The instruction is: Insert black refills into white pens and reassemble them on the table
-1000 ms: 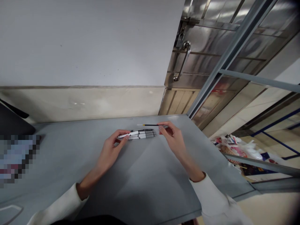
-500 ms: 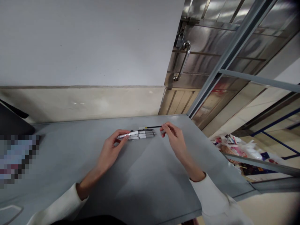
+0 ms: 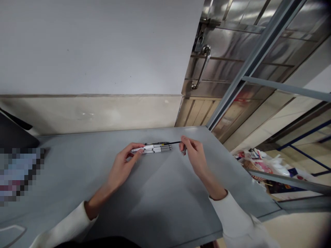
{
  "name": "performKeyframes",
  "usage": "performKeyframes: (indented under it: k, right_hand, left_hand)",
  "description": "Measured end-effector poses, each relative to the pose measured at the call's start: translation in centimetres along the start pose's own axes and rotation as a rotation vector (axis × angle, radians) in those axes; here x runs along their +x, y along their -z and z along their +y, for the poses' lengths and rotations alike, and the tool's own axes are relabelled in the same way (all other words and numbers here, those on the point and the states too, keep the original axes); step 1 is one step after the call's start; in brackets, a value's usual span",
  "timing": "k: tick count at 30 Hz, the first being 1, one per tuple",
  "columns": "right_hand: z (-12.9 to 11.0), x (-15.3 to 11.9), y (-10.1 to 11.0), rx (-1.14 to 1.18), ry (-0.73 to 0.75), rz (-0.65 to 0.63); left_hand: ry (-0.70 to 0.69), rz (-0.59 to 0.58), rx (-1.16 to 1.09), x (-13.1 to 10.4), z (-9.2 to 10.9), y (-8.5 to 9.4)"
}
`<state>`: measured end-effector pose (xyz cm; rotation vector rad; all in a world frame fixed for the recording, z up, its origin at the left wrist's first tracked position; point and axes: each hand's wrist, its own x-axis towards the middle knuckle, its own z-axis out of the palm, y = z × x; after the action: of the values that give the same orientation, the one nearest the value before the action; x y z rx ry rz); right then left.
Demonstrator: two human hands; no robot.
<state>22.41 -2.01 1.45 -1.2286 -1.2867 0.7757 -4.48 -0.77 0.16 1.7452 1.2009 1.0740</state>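
My left hand [image 3: 126, 160] is closed in a pinch on a white pen barrel [image 3: 148, 147], over the left part of a small row of pens. These pens [image 3: 165, 148] lie side by side on the grey tabletop, with grey grips and tips toward the right. Between thumb and fingers, my right hand [image 3: 192, 150] pinches a thin dark pen refill [image 3: 173, 142] with a yellow mark near its left end. That end is at the right end of the barrel; I cannot tell whether it is inside. Something small and grey shows at my right fingers, too small to name.
The grey table [image 3: 155, 199] meets a tiled wall [image 3: 116, 113] at the back. On the left are a dark object [image 3: 15, 132] and a blurred-out item [image 3: 19, 174]. A metal frame post [image 3: 248, 69] rises on the right, with bagged goods [image 3: 269, 165] beyond it.
The refill has tilted and dropped slightly, its left end now in line with the barrel. My right hand has shifted a little to the right. My left hand has hardly moved.
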Motion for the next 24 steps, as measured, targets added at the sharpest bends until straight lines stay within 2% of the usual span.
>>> performKeyframes:
  k: [14, 17, 22, 24]
  right_hand:
    - [-0.3, -0.1, 0.0, -0.062, -0.004, -0.005]
    - [-0.3, -0.1, -0.1, -0.11, 0.014, -0.08]
    - [-0.5, -0.5, -0.9, -0.155, 0.064, -0.3]
    - [-0.5, -0.6, -1.1, -0.165, 0.067, -0.333]
  left_hand:
    - [-0.009, -0.052, -0.017, -0.1, 0.0, -0.2]
    - [-0.018, -0.048, -0.004, -0.2, 0.2, -0.2]
    - [-0.048, -0.05, -0.002, -0.2, 0.6, -0.2]
    - [-0.049, -0.052, -0.013, -0.2, 0.8, -0.2]
